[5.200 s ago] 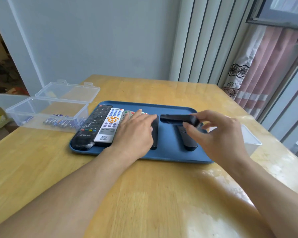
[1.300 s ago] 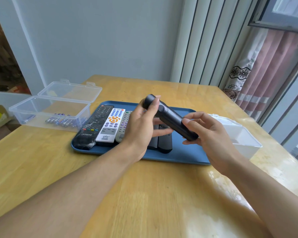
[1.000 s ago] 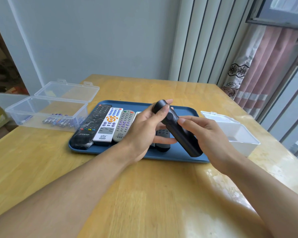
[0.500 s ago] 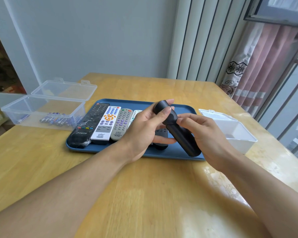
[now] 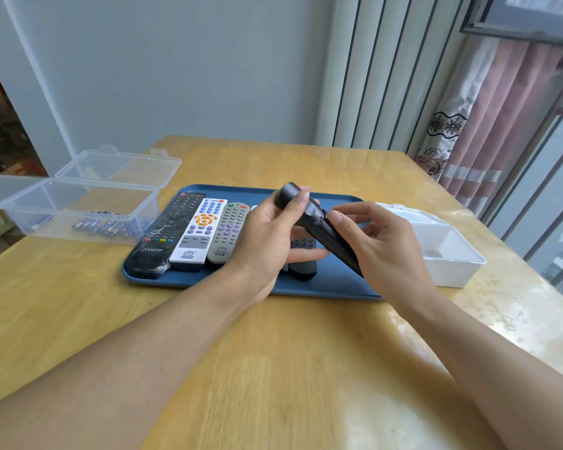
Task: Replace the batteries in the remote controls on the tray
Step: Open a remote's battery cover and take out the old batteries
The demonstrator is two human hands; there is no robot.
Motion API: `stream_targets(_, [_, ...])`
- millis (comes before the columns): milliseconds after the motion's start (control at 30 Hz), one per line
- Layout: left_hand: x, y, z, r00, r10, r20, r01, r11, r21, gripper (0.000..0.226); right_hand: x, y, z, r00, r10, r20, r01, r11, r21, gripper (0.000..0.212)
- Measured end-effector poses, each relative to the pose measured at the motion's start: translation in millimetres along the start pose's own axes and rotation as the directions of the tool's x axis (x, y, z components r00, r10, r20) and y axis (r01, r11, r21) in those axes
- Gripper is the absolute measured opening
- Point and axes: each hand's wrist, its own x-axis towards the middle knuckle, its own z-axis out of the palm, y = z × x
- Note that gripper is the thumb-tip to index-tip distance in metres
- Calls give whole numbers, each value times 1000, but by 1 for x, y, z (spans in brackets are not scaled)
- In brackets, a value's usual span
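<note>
Remote controls lie side by side on a blue tray at the middle of a wooden table, while a person holds one black remote tilted in the air above it. The left hand wraps its fingers and thumb around the remote's upper end; the right hand cradles the lower end, its thumb pressed against the remote's back at a seam. Both hands are clamped on that same remote. On the tray, from the left, rest a long black remote, a white remote with blue and orange buttons, and a grey remote, with a small dark remote partly hidden behind the left hand. To the left of the tray stands a clear plastic box with its lid open and batteries inside. A white box sits just to the right of the tray.
</note>
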Motion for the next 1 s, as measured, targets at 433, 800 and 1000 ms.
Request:
stream_targets(433, [7, 4, -8, 992, -44, -121, 38, 998, -55, 22, 4, 7, -6, 984, -155, 90, 175, 937, -302, 45])
stream_targets(800, [13, 9, -12, 959, 80, -272, -107, 991, -85, 11, 4, 2, -18, 967, -130, 217, 181, 956, -232, 37])
stream_targets(1000, [24, 27, -34, 907, -102, -408, 7, 974, -228, 40, -5, -8, -23, 811, -113, 575, 313, 912, -263, 40])
